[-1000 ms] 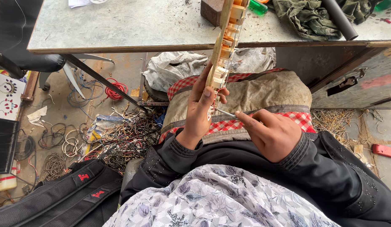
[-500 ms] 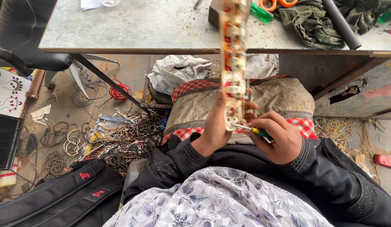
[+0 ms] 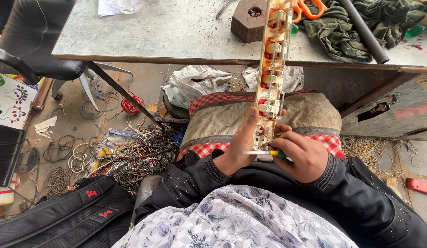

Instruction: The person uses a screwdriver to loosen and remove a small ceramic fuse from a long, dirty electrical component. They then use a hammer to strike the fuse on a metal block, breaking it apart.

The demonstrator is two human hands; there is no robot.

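My left hand grips the lower end of a long cream switch strip with red and metal parts, held upright over my lap. In my right hand is a small screwdriver with a green handle; its shaft lies crosswise against the strip's bottom end. Both hands sit close together in front of my dark jacket sleeves.
A grey metal workbench lies ahead with a brown hex block, orange scissors, a dark pipe and green cloth. A checked cushion lies below the strip. Tangled wires cover the floor at left, beside a black backpack.
The strip has swung from tilted to nearly upright. My right hand has closed in on its bottom end, and the screwdriver now lies across it.
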